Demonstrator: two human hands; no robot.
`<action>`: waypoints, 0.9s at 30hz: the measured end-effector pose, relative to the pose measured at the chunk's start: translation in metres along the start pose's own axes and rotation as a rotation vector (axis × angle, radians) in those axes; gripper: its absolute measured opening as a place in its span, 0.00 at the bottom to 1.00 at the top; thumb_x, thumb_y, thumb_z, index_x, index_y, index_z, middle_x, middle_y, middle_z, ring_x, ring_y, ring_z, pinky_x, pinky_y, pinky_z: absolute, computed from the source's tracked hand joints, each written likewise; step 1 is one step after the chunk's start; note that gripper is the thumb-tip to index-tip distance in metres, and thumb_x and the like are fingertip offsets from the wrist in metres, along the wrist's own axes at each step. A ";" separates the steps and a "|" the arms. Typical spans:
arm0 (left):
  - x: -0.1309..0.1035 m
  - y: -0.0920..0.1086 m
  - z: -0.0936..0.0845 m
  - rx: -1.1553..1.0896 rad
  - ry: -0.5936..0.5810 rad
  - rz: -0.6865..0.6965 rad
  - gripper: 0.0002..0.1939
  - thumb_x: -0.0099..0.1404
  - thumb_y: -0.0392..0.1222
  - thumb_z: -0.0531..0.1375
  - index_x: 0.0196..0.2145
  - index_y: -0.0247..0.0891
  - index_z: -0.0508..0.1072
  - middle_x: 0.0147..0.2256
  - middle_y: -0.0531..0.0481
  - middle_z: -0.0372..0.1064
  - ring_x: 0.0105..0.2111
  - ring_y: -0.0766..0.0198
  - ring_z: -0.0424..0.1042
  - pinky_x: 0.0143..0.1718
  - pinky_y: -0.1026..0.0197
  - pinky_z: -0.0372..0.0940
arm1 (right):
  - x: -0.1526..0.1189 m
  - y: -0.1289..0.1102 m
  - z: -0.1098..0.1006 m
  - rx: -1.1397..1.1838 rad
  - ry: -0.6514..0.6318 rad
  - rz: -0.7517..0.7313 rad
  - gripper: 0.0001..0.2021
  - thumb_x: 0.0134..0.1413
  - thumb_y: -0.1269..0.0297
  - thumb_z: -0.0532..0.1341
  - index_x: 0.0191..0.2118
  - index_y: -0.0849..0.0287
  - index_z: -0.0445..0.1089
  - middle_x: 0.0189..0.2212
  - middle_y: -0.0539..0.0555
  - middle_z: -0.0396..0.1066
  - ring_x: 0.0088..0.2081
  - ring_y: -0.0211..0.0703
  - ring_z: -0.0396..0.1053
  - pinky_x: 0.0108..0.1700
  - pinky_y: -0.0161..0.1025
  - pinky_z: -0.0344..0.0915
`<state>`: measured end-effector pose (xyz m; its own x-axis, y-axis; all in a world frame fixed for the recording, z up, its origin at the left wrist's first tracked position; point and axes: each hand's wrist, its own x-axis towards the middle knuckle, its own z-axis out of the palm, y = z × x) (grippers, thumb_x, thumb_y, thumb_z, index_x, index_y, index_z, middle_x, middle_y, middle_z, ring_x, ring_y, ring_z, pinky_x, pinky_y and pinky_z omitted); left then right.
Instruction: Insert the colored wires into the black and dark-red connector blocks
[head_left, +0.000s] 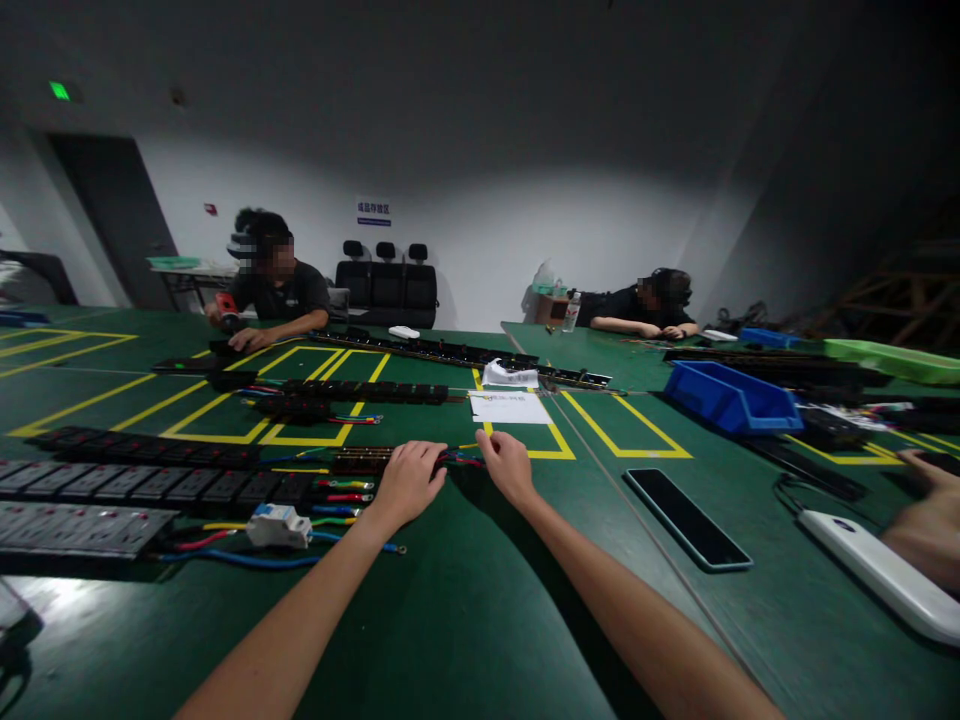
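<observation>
My left hand (409, 480) rests over the right end of a dark strip with copper-coloured bars (360, 459), its fingers curled round that end. Thin coloured wires (466, 459) run out from the strip toward my right hand (505, 462), whose fingers are closed at the wires' far end. To the left lie black socket strips (150, 449) and grey socket strips (82, 528). A white breaker (279, 526) with yellow, red and blue wires sits in front of them. Ring-ended wires (349, 490) stick out beside my left forearm.
On the green table (450, 620) lie a phone (686, 518), a white power bank (877, 575), a blue bin (731, 397) and a paper sheet (510, 407). Another person's hand (926, 515) is at the right edge. Two people sit across the table, one holding a red tool (226, 308).
</observation>
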<state>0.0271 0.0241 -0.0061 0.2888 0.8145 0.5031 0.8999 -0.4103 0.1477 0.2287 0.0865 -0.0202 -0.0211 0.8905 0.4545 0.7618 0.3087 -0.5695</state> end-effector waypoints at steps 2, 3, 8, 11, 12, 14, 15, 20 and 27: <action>0.000 0.000 0.000 0.000 0.010 -0.019 0.18 0.69 0.40 0.57 0.55 0.41 0.71 0.51 0.44 0.73 0.53 0.53 0.70 0.56 0.48 0.62 | 0.001 -0.001 -0.002 0.026 -0.005 0.095 0.27 0.68 0.46 0.45 0.23 0.56 0.65 0.23 0.51 0.68 0.26 0.41 0.63 0.28 0.36 0.48; 0.000 0.000 0.000 0.000 0.011 -0.029 0.18 0.69 0.41 0.57 0.55 0.41 0.71 0.51 0.44 0.73 0.52 0.53 0.70 0.56 0.48 0.62 | 0.001 -0.001 -0.004 0.020 0.008 0.136 0.27 0.69 0.47 0.45 0.24 0.56 0.66 0.24 0.52 0.69 0.27 0.41 0.64 0.28 0.36 0.48; 0.000 0.000 -0.002 0.003 0.004 -0.061 0.17 0.70 0.43 0.55 0.56 0.41 0.71 0.52 0.44 0.73 0.53 0.52 0.70 0.56 0.46 0.62 | -0.001 -0.002 -0.014 -0.145 0.011 0.193 0.24 0.68 0.53 0.48 0.27 0.56 0.73 0.27 0.55 0.74 0.28 0.42 0.67 0.28 0.35 0.49; 0.000 -0.001 -0.001 0.001 0.005 -0.060 0.18 0.71 0.44 0.55 0.56 0.42 0.70 0.52 0.45 0.73 0.53 0.52 0.69 0.56 0.46 0.62 | -0.003 -0.002 -0.019 -0.240 -0.065 0.164 0.25 0.68 0.52 0.50 0.26 0.57 0.75 0.28 0.57 0.75 0.29 0.43 0.69 0.28 0.35 0.50; 0.000 -0.001 -0.001 0.001 0.006 -0.059 0.17 0.71 0.44 0.55 0.56 0.42 0.70 0.52 0.45 0.73 0.53 0.52 0.69 0.56 0.46 0.61 | -0.004 -0.002 -0.020 -0.261 -0.081 0.150 0.26 0.68 0.51 0.50 0.26 0.57 0.76 0.28 0.58 0.75 0.30 0.43 0.70 0.28 0.35 0.51; -0.001 -0.002 0.000 0.002 0.009 -0.057 0.17 0.71 0.44 0.55 0.56 0.42 0.70 0.52 0.45 0.73 0.53 0.52 0.69 0.56 0.46 0.61 | -0.006 -0.004 -0.021 -0.287 -0.098 0.119 0.29 0.69 0.49 0.48 0.25 0.57 0.76 0.28 0.59 0.76 0.30 0.44 0.71 0.28 0.36 0.51; -0.001 -0.002 0.000 0.002 0.010 -0.055 0.17 0.71 0.44 0.55 0.56 0.42 0.70 0.52 0.45 0.73 0.53 0.53 0.69 0.56 0.46 0.61 | -0.007 -0.005 -0.021 -0.293 -0.105 0.107 0.29 0.69 0.48 0.48 0.25 0.57 0.76 0.28 0.59 0.76 0.30 0.44 0.71 0.28 0.36 0.51; 0.000 0.000 -0.002 0.012 0.002 -0.059 0.17 0.71 0.43 0.56 0.56 0.41 0.70 0.52 0.45 0.73 0.53 0.53 0.70 0.56 0.47 0.61 | -0.009 -0.010 -0.020 -0.302 -0.125 0.116 0.28 0.69 0.46 0.47 0.31 0.57 0.78 0.33 0.59 0.78 0.34 0.44 0.73 0.30 0.35 0.54; 0.001 0.001 -0.003 0.029 -0.010 -0.058 0.17 0.71 0.43 0.56 0.55 0.41 0.71 0.52 0.45 0.73 0.52 0.53 0.70 0.55 0.48 0.61 | -0.005 -0.008 -0.018 -0.193 -0.188 0.209 0.24 0.64 0.42 0.52 0.31 0.56 0.74 0.31 0.56 0.76 0.33 0.46 0.72 0.32 0.36 0.55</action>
<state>0.0269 0.0233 -0.0028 0.2394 0.8406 0.4859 0.9243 -0.3505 0.1511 0.2346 0.0733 -0.0055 0.0431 0.9794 0.1972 0.8703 0.0601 -0.4888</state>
